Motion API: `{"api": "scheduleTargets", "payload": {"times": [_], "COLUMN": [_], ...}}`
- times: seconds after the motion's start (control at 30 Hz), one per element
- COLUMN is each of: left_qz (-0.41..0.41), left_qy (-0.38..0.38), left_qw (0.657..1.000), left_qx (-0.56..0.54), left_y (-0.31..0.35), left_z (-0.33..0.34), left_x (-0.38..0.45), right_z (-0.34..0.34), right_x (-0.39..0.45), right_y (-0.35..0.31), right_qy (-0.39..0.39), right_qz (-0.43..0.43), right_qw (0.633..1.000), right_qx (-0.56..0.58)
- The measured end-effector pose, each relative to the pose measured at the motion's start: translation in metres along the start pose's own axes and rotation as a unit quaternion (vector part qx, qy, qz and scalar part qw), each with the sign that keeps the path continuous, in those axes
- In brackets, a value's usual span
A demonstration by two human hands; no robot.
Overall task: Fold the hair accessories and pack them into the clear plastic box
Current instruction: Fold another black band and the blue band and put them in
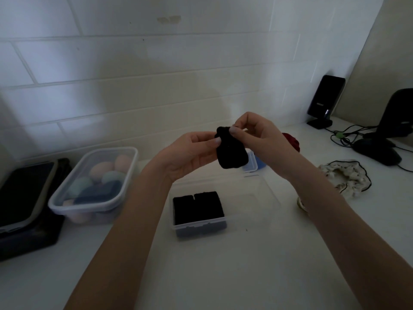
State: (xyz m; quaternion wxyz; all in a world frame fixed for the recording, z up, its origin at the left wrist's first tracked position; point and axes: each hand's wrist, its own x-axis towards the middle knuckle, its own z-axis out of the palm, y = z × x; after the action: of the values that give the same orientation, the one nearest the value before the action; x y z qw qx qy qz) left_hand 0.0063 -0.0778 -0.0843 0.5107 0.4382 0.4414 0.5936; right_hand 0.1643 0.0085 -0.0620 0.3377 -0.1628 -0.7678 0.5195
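I see both hands up over the desk [257,253], left hand [190,156] & right hand [261,139] pinching black folded hair accessory [232,154], held above clear plastic box [257,198] w/ two black pieces [197,206] packed at its left end

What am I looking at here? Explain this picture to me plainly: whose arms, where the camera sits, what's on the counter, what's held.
No machine here: a person wears a camera on the head, looking down at their own arms. The left hand and right hand together pinch a black fabric piece, held above the white counter. Below stands the clear box, open, with two folded black pieces in its left side. To the right lies a cream scrunchie; a red one shows behind the right hand. At left sits a tub of sponges.
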Motion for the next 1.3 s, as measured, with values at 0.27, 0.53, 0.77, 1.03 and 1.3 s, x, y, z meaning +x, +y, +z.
{"api": "scheduleTargets", "payload": {"times": [0.27, 0.53, 0.77, 1.03, 1.3], "left_qz": [-0.009, 0.04, 0.013, 0.003, -0.019], "left_qy": [0.042, 0.094, 0.1, 0.073, 0.078], "left_qw": [0.995, 0.979, 0.985, 0.96, 0.93], "left_qx": [0.085, 0.176, 0.139, 0.269, 0.359], "left_y": [0.007, 0.006, 0.009, 0.007, 0.01], "left_z": [0.005, 0.013, 0.016, 0.013, 0.036], "left_x": [-0.004, -0.005, -0.004, -0.008, -0.029], "right_z": [0.002, 0.003, 0.0, -0.001, -0.009], "right_x": [-0.002, -0.001, 0.0, -0.007, -0.041], "right_y": [-0.003, 0.002, 0.008, 0.005, 0.002], "right_qy": [0.011, 0.059, 0.087, 0.01, -0.081], "right_qz": [-0.014, -0.021, -0.051, -0.007, 0.006], "right_qw": [1.0, 0.997, 0.986, 0.992, 0.987], "right_qx": [-0.013, -0.044, -0.133, -0.125, -0.141]}}
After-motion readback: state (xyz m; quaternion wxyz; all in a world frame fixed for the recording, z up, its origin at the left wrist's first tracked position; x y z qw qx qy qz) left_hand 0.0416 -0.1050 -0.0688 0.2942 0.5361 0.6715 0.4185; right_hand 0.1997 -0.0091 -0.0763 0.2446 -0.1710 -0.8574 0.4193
